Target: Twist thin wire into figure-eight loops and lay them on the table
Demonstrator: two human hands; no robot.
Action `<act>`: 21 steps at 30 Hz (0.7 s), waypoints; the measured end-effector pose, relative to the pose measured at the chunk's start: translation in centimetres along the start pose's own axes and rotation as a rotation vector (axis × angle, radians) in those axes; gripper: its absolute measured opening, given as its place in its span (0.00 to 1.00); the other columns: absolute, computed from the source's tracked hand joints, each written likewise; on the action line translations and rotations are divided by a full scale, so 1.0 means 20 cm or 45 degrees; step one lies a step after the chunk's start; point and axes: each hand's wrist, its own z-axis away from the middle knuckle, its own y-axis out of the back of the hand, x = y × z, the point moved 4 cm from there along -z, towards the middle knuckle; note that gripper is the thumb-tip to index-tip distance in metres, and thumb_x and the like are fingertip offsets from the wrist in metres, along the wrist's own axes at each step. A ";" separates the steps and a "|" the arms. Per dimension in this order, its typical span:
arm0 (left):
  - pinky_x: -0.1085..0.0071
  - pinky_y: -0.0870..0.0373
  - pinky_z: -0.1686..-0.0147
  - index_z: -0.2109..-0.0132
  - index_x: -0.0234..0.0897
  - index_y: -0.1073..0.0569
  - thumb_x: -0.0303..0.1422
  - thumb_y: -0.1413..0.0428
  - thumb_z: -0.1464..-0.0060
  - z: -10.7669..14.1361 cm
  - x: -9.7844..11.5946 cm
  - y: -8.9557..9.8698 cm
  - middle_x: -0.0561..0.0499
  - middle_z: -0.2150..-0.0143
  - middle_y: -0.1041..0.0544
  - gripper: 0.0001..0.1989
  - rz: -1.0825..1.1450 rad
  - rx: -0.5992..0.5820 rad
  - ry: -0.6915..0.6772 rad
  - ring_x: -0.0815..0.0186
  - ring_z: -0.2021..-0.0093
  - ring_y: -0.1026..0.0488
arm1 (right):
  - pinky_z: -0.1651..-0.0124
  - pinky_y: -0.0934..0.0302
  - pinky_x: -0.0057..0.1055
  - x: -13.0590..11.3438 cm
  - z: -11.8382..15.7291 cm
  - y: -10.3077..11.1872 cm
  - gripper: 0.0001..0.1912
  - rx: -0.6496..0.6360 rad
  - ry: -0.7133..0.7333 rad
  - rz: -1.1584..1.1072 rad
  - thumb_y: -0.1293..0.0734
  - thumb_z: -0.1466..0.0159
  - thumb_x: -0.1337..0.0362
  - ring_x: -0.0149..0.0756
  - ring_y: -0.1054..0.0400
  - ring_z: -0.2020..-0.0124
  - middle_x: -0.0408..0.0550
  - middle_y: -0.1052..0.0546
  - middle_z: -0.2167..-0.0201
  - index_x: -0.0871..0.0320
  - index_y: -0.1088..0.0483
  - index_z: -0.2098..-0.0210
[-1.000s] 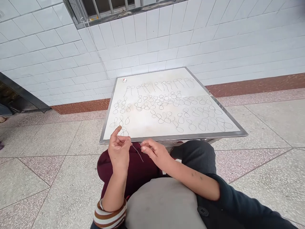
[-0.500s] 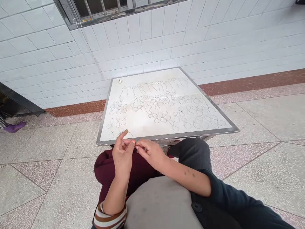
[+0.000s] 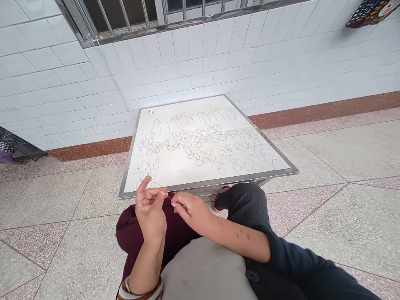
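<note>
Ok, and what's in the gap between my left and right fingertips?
In the head view, a short stretch of thin wire spans the gap, pinched by the left hand and the right hand, with maroon cloth beneath.

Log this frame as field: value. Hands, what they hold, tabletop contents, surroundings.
left hand: left hand, thumb and fingers pinching a thin strand
right hand: right hand, fingertips closed on the same strand
hand position: above the lap, just off the near table edge
surface: white table, grey rim
on surface: many thin figure-eight loops; farther back, a row of loops with loose ends
far left corner: small red-and-white item, identity unclear
behind: white tiled wall, barred window
</note>
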 end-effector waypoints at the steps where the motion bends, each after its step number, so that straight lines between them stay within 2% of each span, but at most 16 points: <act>1: 0.72 0.31 0.56 0.44 0.41 0.31 0.26 0.36 0.55 0.00 0.00 0.00 0.58 0.72 0.26 0.29 0.037 0.009 -0.011 0.73 0.70 0.28 | 0.64 0.41 0.28 0.00 0.01 0.00 0.07 -0.016 0.001 0.003 0.43 0.32 0.67 0.32 0.35 0.69 0.42 0.28 0.73 0.55 0.36 0.67; 7: 0.71 0.32 0.56 0.45 0.39 0.31 0.24 0.35 0.56 -0.02 0.02 0.02 0.59 0.74 0.27 0.30 0.206 0.027 -0.025 0.73 0.71 0.29 | 0.64 0.41 0.28 0.01 0.09 0.00 0.07 -0.139 0.044 -0.038 0.44 0.32 0.68 0.32 0.36 0.69 0.43 0.28 0.71 0.55 0.37 0.66; 10: 0.72 0.32 0.57 0.45 0.38 0.31 0.24 0.35 0.56 -0.02 0.03 0.02 0.58 0.74 0.27 0.29 0.226 0.023 -0.004 0.73 0.70 0.28 | 0.64 0.41 0.28 0.05 0.12 0.00 0.07 -0.259 0.060 -0.072 0.44 0.33 0.68 0.31 0.35 0.70 0.43 0.28 0.72 0.55 0.37 0.66; 13: 0.73 0.32 0.57 0.43 0.39 0.32 0.25 0.36 0.55 -0.02 0.05 0.02 0.58 0.74 0.27 0.30 0.201 -0.001 -0.011 0.73 0.70 0.29 | 0.64 0.40 0.29 0.11 0.12 0.03 0.09 -0.230 -0.055 -0.132 0.45 0.31 0.65 0.31 0.34 0.70 0.43 0.27 0.72 0.55 0.36 0.64; 16: 0.74 0.32 0.59 0.43 0.39 0.33 0.26 0.36 0.53 0.00 0.06 0.01 0.57 0.73 0.26 0.30 0.165 -0.046 0.013 0.73 0.70 0.29 | 0.66 0.38 0.28 0.13 0.09 0.06 0.12 -0.100 -0.259 -0.357 0.47 0.30 0.61 0.29 0.35 0.73 0.44 0.26 0.69 0.55 0.34 0.59; 18: 0.74 0.32 0.60 0.43 0.40 0.33 0.26 0.36 0.53 0.01 0.05 -0.01 0.57 0.72 0.26 0.29 0.150 -0.077 0.048 0.73 0.70 0.29 | 0.68 0.37 0.27 0.10 0.06 0.07 0.13 -0.141 -0.274 -0.536 0.45 0.30 0.58 0.28 0.36 0.74 0.44 0.25 0.68 0.55 0.33 0.57; 21: 0.74 0.31 0.62 0.43 0.40 0.33 0.28 0.37 0.52 0.04 0.04 -0.05 0.56 0.71 0.25 0.29 0.152 -0.142 0.112 0.73 0.71 0.29 | 0.70 0.38 0.27 0.03 0.03 0.06 0.12 -0.213 -0.232 -0.735 0.40 0.33 0.57 0.27 0.37 0.76 0.44 0.24 0.71 0.56 0.30 0.60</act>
